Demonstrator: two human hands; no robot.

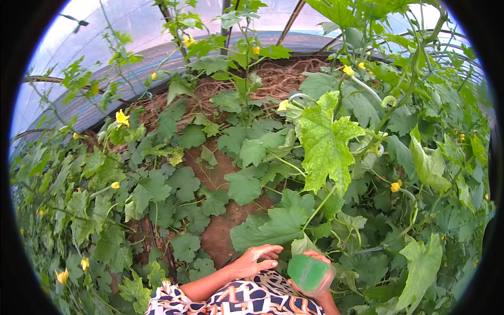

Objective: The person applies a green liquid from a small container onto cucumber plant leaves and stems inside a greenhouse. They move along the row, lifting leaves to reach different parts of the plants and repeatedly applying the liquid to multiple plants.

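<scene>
At the lower middle, a clear plastic container with green contents [309, 273] is gripped by my right hand [319, 258], whose fingers wrap round its far and near sides. My left hand [258, 260] is just left of the container, apart from it, with thumb and fingers spread and nothing between them. A broad green vine leaf [275, 228] lies just beyond both hands. Further out hangs a large yellow-green leaf [328, 145]. Young gourds with yellow flowers hang on the vines, one slender pale fruit [367, 87] at the upper right.
Dense climbing vines stand on both sides, with a thick stem [413, 75] at the right. A strip of bare brown soil [218, 232] runs between the leaves. Dry stalks [275, 78] lie by the plastic greenhouse wall [130, 59]. A thin string [370, 250] crosses at the right.
</scene>
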